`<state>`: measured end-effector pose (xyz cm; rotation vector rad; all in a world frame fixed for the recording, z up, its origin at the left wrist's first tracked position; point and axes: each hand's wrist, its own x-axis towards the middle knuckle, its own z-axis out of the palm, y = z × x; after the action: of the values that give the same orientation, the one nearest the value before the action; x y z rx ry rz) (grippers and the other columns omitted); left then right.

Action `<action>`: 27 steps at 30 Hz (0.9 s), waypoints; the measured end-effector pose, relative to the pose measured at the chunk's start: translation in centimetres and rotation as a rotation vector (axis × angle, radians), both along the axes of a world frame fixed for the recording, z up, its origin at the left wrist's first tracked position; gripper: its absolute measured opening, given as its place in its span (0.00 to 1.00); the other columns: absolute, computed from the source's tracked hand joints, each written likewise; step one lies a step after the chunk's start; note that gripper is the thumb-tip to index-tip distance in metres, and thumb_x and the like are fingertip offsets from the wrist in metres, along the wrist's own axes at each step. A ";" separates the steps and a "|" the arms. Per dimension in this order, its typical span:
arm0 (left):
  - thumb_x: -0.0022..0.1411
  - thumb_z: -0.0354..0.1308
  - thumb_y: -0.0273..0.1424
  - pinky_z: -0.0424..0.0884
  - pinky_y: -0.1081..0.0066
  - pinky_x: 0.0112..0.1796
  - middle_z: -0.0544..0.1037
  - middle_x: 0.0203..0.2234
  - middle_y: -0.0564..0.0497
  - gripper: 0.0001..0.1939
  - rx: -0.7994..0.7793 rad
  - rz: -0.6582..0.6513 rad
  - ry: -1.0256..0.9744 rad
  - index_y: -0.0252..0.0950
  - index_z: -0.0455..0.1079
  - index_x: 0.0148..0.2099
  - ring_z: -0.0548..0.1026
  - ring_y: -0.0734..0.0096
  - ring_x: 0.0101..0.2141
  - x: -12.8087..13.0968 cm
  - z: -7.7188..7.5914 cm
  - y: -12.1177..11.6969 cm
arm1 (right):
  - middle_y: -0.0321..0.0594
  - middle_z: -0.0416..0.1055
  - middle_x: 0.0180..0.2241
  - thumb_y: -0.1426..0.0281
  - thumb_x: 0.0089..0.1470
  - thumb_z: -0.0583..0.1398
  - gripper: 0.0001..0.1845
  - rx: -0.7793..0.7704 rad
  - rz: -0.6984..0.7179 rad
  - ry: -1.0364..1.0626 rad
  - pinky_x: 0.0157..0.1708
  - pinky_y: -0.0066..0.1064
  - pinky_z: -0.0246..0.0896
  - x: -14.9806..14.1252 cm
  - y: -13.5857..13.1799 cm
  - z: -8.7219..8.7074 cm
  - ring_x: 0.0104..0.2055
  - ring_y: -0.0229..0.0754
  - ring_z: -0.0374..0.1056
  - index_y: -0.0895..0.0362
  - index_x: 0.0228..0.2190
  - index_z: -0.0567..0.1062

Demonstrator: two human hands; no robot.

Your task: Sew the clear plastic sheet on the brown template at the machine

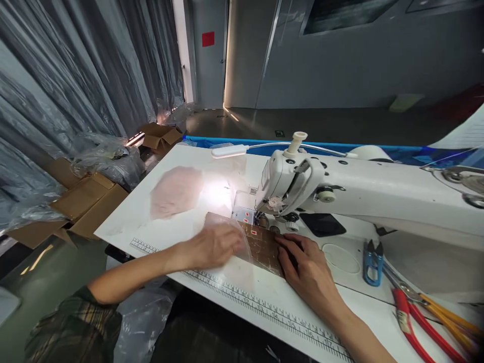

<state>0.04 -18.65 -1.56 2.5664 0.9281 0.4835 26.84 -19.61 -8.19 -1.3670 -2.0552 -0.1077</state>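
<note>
A sewing machine [291, 181] stands on the white table, its needle area lit from the left. In front of its presser foot lies a brown patterned piece [262, 248], which looks like a flat strip. My left hand [219, 245], slightly blurred, has its fingers curled on a sheer pale fabric [242, 264] that partly covers the strip's left side. On the strip's right end rests my right hand [304, 257], fingers stretched out and pressing lightly. Another sheer pinkish piece [176, 191] lies flat to the left of the needle area.
Blue thread snips [373, 263] and red-handled scissors [406, 322] lie right of my right hand. A dark flat object [323, 224] sits under the machine arm. A printed ruler [245, 301] runs along the front edge. Cardboard boxes [88, 201] stand on the floor at left.
</note>
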 end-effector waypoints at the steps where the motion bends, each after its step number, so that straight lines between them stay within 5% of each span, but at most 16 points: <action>1: 0.72 0.42 0.27 0.70 0.60 0.50 0.75 0.45 0.41 0.13 0.052 0.124 0.048 0.32 0.68 0.47 0.73 0.61 0.47 -0.7 0.0 0.8 | 0.51 0.71 0.44 0.63 0.62 0.51 0.18 -0.004 0.000 0.007 0.45 0.45 0.66 -0.1 -0.1 0.1 0.47 0.51 0.67 0.57 0.42 0.78; 4: 0.70 0.44 0.25 0.70 0.57 0.46 0.73 0.41 0.40 0.11 0.123 0.442 0.182 0.31 0.68 0.42 0.72 0.59 0.42 -3.3 -0.2 3.4 | 0.51 0.71 0.44 0.63 0.62 0.52 0.18 -0.019 0.009 0.071 0.46 0.46 0.66 -0.3 -0.4 0.8 0.48 0.52 0.67 0.57 0.41 0.78; 7: 0.67 0.50 0.27 0.71 0.60 0.43 0.73 0.38 0.44 0.08 0.100 0.507 0.163 0.33 0.67 0.35 0.72 0.61 0.40 -4.7 -0.3 4.6 | 0.50 0.70 0.45 0.63 0.61 0.53 0.17 -0.096 0.055 0.198 0.44 0.43 0.69 -0.8 -0.9 2.2 0.47 0.50 0.69 0.56 0.42 0.78; 10: 0.66 0.52 0.28 0.71 0.62 0.41 0.73 0.39 0.46 0.06 0.010 0.487 -0.026 0.34 0.68 0.36 0.73 0.62 0.40 -3.9 0.2 3.7 | 0.49 0.72 0.43 0.60 0.61 0.54 0.17 -0.333 0.178 0.348 0.43 0.40 0.71 -2.1 -1.7 4.1 0.45 0.47 0.71 0.55 0.43 0.77; 14: 0.66 0.55 0.33 0.75 0.68 0.33 0.76 0.31 0.50 0.07 -0.564 0.276 -0.386 0.34 0.66 0.42 0.77 0.70 0.31 -0.7 1.5 0.9 | 0.49 0.74 0.45 0.52 0.55 0.60 0.33 -0.885 0.425 0.632 0.44 0.40 0.71 -4.8 -2.5 6.2 0.44 0.46 0.72 0.57 0.56 0.69; 17: 0.64 0.59 0.37 0.76 0.71 0.32 0.77 0.31 0.50 0.12 -0.841 0.072 -0.477 0.33 0.67 0.44 0.78 0.72 0.29 0.9 2.7 -0.6 | 0.44 0.76 0.40 0.49 0.51 0.62 0.31 -1.074 0.538 0.812 0.43 0.38 0.70 -6.1 -2.9 7.0 0.41 0.44 0.72 0.55 0.51 0.72; 20: 0.63 0.59 0.42 0.74 0.76 0.27 0.75 0.28 0.51 0.17 -0.763 0.085 -0.518 0.31 0.70 0.43 0.76 0.76 0.26 0.3 4.0 -0.1 | 0.42 0.76 0.37 0.50 0.50 0.64 0.26 -1.257 0.542 0.941 0.41 0.36 0.69 -5.8 -2.8 7.1 0.37 0.41 0.72 0.56 0.42 0.76; 23: 0.66 0.54 0.45 0.67 0.79 0.19 0.72 0.23 0.54 0.22 -0.674 0.174 -0.468 0.30 0.69 0.48 0.71 0.78 0.19 -1.3 4.8 2.2 | 0.44 0.77 0.37 0.53 0.49 0.65 0.27 -1.437 0.502 0.941 0.35 0.35 0.69 -4.5 -1.8 6.8 0.34 0.42 0.74 0.58 0.45 0.73; 27: 0.69 0.50 0.37 0.67 0.75 0.24 0.73 0.25 0.52 0.15 -0.268 0.278 -0.160 0.32 0.72 0.41 0.70 0.75 0.22 -2.3 4.5 5.7 | 0.42 0.77 0.30 0.59 0.55 0.59 0.16 -1.160 0.201 0.636 0.31 0.34 0.66 -3.8 0.5 6.3 0.28 0.40 0.72 0.58 0.40 0.72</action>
<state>-2.25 -12.96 2.95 2.1382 1.2079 0.5872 23.02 -19.15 -1.94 -1.4594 -1.6386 1.5958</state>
